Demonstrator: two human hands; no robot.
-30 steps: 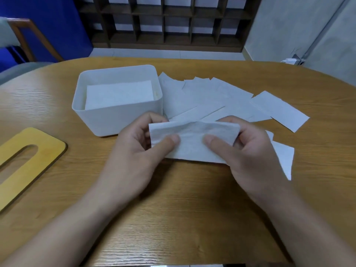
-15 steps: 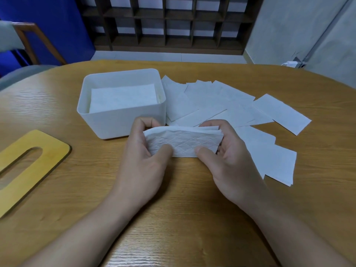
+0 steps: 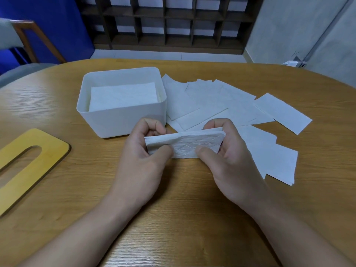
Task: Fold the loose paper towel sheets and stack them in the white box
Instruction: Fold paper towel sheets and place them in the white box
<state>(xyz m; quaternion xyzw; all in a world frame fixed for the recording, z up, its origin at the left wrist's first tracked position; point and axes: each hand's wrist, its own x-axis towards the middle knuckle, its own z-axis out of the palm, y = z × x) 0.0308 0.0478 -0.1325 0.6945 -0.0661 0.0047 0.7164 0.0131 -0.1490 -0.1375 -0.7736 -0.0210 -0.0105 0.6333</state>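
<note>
A folded paper towel sheet point(image 3: 185, 144) is held just above the wooden table, in front of the white box point(image 3: 123, 120). My left hand point(image 3: 142, 162) pinches its left end between thumb and curled fingers. My right hand point(image 3: 229, 160) pinches its right end the same way. The white box stands left of centre and holds a stack of folded sheets point(image 3: 123, 95). Several loose paper towel sheets point(image 3: 221, 101) lie spread flat to the right of the box and behind my right hand.
A yellow wooden lid with a long slot point(image 3: 28, 162) lies at the table's left edge. The oval wooden table point(image 3: 183, 218) fills the view. A chair point(image 3: 28, 41) and a dark shelf unit point(image 3: 173, 22) stand beyond its far edge.
The sheet between my hands has been folded narrower and its layers drawn together. Both hands shifted slightly inward and kept their pinch on its ends.
</note>
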